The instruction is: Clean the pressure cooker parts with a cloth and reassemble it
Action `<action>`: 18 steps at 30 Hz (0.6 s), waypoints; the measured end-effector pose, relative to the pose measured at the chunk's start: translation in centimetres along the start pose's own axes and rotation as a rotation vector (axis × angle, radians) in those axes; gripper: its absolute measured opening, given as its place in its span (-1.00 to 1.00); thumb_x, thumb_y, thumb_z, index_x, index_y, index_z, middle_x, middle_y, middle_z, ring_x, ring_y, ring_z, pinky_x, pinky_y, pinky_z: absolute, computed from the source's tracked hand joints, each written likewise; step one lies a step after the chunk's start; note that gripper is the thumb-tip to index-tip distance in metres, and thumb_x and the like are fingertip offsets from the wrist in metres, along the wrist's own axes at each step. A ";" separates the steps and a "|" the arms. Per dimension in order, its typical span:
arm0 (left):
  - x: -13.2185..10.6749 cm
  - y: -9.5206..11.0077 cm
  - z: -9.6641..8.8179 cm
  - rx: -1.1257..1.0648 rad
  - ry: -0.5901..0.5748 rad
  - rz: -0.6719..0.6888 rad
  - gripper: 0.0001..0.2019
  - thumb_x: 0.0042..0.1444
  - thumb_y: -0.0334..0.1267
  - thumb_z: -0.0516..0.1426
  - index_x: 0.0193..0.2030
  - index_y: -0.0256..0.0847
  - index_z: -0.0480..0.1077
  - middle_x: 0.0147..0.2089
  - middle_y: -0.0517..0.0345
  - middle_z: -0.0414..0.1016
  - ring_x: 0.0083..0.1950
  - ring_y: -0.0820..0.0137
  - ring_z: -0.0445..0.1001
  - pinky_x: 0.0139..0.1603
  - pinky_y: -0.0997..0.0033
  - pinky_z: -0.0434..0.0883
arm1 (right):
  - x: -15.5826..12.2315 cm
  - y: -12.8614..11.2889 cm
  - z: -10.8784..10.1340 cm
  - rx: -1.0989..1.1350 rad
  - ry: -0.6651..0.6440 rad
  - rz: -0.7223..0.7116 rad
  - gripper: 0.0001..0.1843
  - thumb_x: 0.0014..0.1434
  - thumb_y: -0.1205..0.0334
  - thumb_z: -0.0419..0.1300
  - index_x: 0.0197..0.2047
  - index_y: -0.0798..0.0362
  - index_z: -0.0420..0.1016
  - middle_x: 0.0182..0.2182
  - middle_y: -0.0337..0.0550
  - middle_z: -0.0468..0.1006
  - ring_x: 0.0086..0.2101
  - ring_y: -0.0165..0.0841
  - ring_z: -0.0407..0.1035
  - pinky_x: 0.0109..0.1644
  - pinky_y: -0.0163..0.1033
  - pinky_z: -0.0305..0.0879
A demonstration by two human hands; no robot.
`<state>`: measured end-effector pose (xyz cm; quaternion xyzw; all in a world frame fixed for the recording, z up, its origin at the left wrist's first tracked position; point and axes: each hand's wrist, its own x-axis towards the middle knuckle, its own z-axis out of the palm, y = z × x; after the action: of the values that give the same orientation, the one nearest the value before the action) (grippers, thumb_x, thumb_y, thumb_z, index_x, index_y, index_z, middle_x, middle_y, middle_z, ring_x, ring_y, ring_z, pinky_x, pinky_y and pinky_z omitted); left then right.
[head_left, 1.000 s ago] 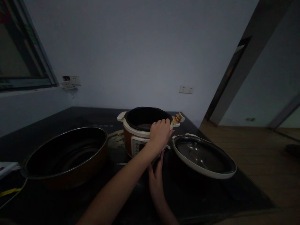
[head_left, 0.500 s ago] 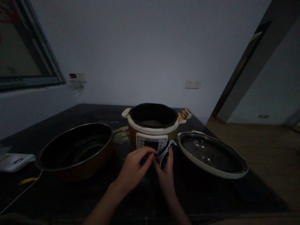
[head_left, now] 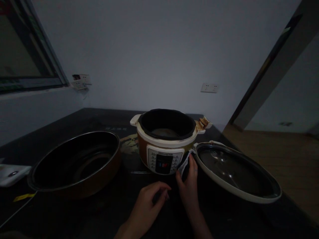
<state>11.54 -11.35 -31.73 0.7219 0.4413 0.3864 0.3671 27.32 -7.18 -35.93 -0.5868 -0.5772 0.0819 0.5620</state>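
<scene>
An electric pressure cooker (head_left: 143, 146), white and gold with a front button panel and a dark, uncovered inside, stands in the middle of the table. My right hand (head_left: 188, 177) is at its lower right front, its fingers closed on a crumpled white cloth (head_left: 184, 165) beside the cooker's side. Whether the cloth presses on the cooker I cannot tell. Lower and nearer to me, my left hand (head_left: 151, 202) is over the table in front of the panel. Its thumb and fingertips meet in a pinch; what they hold, if anything, is too small to make out.
A wide brown pot (head_left: 74, 186) with a black inside stands on the left. To the right leans a large glass-and-white lid (head_left: 239, 172). A white device (head_left: 13, 175) with a cable lies at the left edge of the black table (head_left: 104, 116). Sockets (head_left: 209, 88) are on the wall.
My right hand has shifted right with the cloth along the cooker's side. My left hand has drawn down, away from the right hand and the panel, which shows more fully. The view has moved slightly.
</scene>
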 end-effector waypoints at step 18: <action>-0.3 -0.3 0.2 0.246 -0.043 0.154 -0.80 0.19 -0.42 0.06 -0.16 -0.11 0.47 -0.30 0.20 0.59 -0.27 0.41 0.56 -0.19 0.45 0.48 | -1.1 -0.5 -3.3 0.004 -0.167 -0.006 -0.49 0.20 0.38 -0.03 0.22 -0.01 0.25 0.12 -0.03 0.40 0.13 -0.25 0.30 0.19 -0.04 0.27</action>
<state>11.49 -11.58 -32.19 0.8012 0.4210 0.3407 0.2544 29.17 -10.03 -35.03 -0.5751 -0.6235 0.1300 0.5134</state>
